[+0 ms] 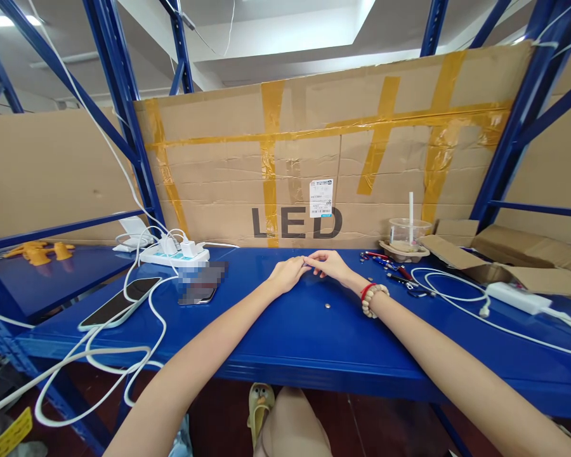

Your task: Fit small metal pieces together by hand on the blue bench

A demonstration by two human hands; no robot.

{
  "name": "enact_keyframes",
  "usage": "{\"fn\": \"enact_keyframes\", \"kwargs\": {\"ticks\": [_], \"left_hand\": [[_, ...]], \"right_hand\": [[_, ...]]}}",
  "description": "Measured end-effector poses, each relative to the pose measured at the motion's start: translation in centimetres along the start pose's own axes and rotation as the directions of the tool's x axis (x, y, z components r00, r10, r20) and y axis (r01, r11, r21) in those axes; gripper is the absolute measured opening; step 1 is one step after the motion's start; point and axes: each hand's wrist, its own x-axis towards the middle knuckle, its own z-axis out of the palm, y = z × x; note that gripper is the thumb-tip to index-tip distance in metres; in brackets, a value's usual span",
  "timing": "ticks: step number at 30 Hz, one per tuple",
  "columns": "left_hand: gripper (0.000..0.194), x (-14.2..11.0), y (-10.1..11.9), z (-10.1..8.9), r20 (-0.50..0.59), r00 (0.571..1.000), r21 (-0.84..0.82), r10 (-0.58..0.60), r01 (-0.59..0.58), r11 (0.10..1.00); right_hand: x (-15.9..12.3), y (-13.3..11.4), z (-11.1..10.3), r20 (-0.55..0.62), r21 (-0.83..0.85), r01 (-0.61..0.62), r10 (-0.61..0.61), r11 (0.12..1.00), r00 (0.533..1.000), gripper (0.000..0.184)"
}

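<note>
My left hand (288,275) and my right hand (332,266) meet at the fingertips over the middle of the blue shelf top (290,336). Both have their fingers drawn together in a pinch. Whatever may be between them is too small or hidden to make out. A beaded bracelet (372,299) and a red cord circle the right wrist. On the surface just below the right hand lies a small round metallic piece (327,306). Several pens (389,262) are scattered to the right of that hand.
At left are a power strip (175,255), a phone (118,304), a partly blurred dark device (202,284) and looping white cables. A plastic cup (408,233) with a straw, a white adapter (518,297) and an open carton (485,263) stand right. Behind rises taped cardboard (219,184).
</note>
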Motion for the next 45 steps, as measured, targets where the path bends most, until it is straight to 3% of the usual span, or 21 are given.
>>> {"fn": "enact_keyframes", "kwargs": {"ticks": [7,9,12,14,18,19,21,28,34,38,45], "left_hand": [[0.025,0.2,-0.5,0.5,-0.052,0.998,-0.007,-0.020,0.020,1.000],[0.023,0.3,-0.8,0.6,-0.068,0.997,-0.045,-0.048,0.045,0.998],[0.019,0.4,-1.3,0.9,-0.081,0.994,-0.127,-0.076,0.066,0.990],[0.018,0.5,-1.5,1.0,-0.086,0.992,-0.163,-0.089,0.074,0.984],[0.017,0.4,-1.4,0.9,-0.088,0.990,-0.178,-0.115,0.098,0.979],[0.017,0.3,-1.3,0.8,-0.091,0.989,-0.177,-0.120,0.102,0.979],[0.016,0.2,-1.0,0.5,-0.102,0.988,-0.178,-0.116,0.097,0.979],[0.017,-0.1,-0.4,0.2,-0.145,0.978,-0.209,-0.150,0.118,0.971],[0.009,0.1,-0.5,0.4,-0.139,0.982,-0.199,-0.131,0.102,0.975],[0.008,0.0,-0.4,0.3,-0.139,0.981,-0.183,-0.135,0.108,0.977],[0.008,-0.1,0.0,-0.1,-0.126,0.986,-0.136,-0.107,0.089,0.987]], "right_hand": [[0.1,-0.2,0.0,-0.002,-0.063,0.033,-0.033,0.997,0.999,0.034],[0.0,-0.4,-0.4,0.055,-0.092,0.024,-0.019,0.995,0.998,0.036],[-0.4,-1.2,-1.8,0.251,-0.205,0.048,0.005,0.978,0.968,0.039],[-0.8,-2.1,-2.8,0.417,-0.265,0.037,0.080,0.964,0.905,0.038],[-1.6,-3.8,-3.9,0.659,-0.355,-0.091,0.319,0.930,0.682,0.050],[-1.7,-4.0,-3.9,0.676,-0.378,-0.107,0.353,0.920,0.646,0.054],[-1.9,-4.1,-3.6,0.674,-0.415,-0.116,0.391,0.902,0.627,0.057],[-1.8,-3.4,-2.8,0.635,-0.410,-0.053,0.326,0.911,0.701,0.040],[-1.2,-2.5,-2.5,0.458,-0.472,0.055,0.191,0.880,0.868,0.043],[-0.9,-1.7,-2.4,0.441,-0.474,0.127,0.110,0.871,0.891,0.046],[-0.6,-0.7,-1.3,0.379,-0.518,0.268,-0.062,0.812,0.923,0.027]]}}
